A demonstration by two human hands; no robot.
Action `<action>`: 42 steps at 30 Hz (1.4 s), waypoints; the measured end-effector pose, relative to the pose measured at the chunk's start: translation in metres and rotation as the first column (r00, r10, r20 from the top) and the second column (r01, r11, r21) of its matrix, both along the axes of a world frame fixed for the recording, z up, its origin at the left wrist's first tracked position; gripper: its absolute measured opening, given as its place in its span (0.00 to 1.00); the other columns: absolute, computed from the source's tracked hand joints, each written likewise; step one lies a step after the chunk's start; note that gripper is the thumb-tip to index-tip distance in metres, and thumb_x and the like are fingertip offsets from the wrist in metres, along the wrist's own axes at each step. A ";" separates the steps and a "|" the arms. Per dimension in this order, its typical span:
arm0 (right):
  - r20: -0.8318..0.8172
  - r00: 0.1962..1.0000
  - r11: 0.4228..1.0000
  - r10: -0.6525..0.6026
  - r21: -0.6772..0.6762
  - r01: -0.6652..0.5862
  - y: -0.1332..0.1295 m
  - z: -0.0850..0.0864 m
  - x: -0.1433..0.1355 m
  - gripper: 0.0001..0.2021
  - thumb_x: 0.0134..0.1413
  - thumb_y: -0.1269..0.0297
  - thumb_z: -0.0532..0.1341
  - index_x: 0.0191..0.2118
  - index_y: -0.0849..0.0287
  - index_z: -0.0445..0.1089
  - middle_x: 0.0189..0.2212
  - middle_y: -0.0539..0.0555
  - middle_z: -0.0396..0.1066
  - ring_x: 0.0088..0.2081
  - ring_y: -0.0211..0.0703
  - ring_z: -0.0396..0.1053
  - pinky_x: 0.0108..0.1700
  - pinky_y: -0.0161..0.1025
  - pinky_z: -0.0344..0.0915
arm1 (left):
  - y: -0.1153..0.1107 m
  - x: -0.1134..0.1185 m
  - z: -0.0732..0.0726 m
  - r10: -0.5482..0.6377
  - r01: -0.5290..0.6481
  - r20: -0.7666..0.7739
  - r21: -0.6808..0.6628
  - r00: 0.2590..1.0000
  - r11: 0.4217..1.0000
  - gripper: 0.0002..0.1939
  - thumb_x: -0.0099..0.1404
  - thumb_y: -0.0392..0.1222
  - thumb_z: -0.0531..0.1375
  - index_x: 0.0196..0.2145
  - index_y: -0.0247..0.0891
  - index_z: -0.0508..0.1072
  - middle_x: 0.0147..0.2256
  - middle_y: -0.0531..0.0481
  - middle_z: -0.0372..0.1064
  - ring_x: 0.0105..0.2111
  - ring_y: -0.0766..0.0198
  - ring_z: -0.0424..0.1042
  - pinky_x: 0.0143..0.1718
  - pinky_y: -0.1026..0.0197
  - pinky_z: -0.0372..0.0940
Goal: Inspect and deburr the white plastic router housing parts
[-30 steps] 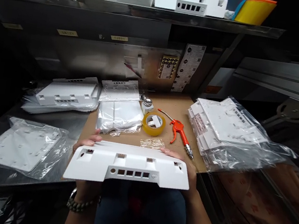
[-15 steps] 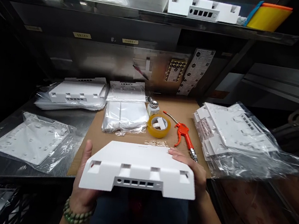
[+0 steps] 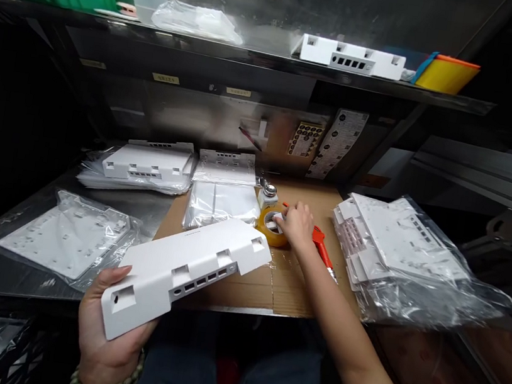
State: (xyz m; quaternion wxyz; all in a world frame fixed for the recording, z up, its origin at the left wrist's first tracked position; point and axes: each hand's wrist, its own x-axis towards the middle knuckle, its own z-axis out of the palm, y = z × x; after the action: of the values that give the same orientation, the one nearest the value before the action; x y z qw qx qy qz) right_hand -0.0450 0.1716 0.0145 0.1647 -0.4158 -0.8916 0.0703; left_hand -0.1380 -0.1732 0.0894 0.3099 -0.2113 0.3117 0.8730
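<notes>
Toward seven o'clock, the left grip point(image 3: 97, 340) holds a tilted white router housing point(image 3: 182, 245); at four, the right grip point(image 3: 299, 225) is at the yellow tape roll point(image 3: 273, 239), beside the red air blow gun point(image 3: 321, 246).

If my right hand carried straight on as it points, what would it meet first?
Probably the yellow tape roll, right beside the fingers; whether they already touch is unclear.

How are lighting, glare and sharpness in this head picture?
Head view, glare: bright streaks on the clear bag at right. Head view, lighting: background at left nearly black, white casing in the left hand bright. Head view, sharpness: yellow labels unreadable.
</notes>
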 end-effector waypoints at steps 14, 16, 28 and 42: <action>-0.104 0.994 0.999 0.045 0.004 -0.045 0.002 0.009 -0.003 0.20 0.71 0.61 0.48 0.61 0.59 0.65 0.49 0.62 0.75 0.47 0.55 0.73 0.47 0.44 0.66 | 0.000 -0.002 0.006 0.147 -0.142 0.052 -0.088 0.988 0.986 0.21 0.57 0.29 0.54 0.46 0.35 0.76 0.30 0.49 0.81 0.27 0.57 0.81 0.43 0.48 0.79; -0.120 0.988 0.995 0.094 0.030 -0.091 0.009 0.021 -0.015 0.20 0.72 0.62 0.47 0.62 0.58 0.66 0.54 0.63 0.72 0.52 0.55 0.71 0.51 0.45 0.65 | 0.000 -0.002 0.006 0.150 -0.145 0.054 -0.075 0.987 0.987 0.23 0.56 0.29 0.54 0.48 0.34 0.76 0.30 0.48 0.82 0.28 0.56 0.81 0.45 0.47 0.79; 0.070 0.984 0.986 0.165 -0.019 -0.164 0.019 0.063 -0.056 0.13 0.65 0.65 0.61 0.48 0.55 0.82 0.49 0.61 0.75 0.48 0.53 0.74 0.49 0.42 0.65 | -0.007 -0.003 0.004 0.190 -0.186 0.057 -0.061 0.980 0.981 0.27 0.53 0.29 0.54 0.50 0.35 0.76 0.33 0.47 0.82 0.27 0.56 0.81 0.32 0.56 0.79; -0.702 0.659 0.909 0.271 -0.039 -0.415 -0.105 0.072 0.034 0.12 0.66 0.57 0.64 0.49 0.55 0.78 0.45 0.56 0.74 0.46 0.46 0.74 0.41 0.40 0.73 | 0.002 0.006 0.009 0.308 -0.307 -0.016 -0.136 0.951 0.942 0.27 0.51 0.35 0.52 0.47 0.44 0.77 0.29 0.55 0.80 0.15 0.59 0.71 0.18 0.57 0.73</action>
State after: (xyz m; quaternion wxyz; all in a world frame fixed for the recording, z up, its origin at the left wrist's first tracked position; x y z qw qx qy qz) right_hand -0.0109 0.0669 0.0864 0.4221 -0.1980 -0.8188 0.3350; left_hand -0.1318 -0.1714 0.0987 0.1556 -0.2804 0.3334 0.8866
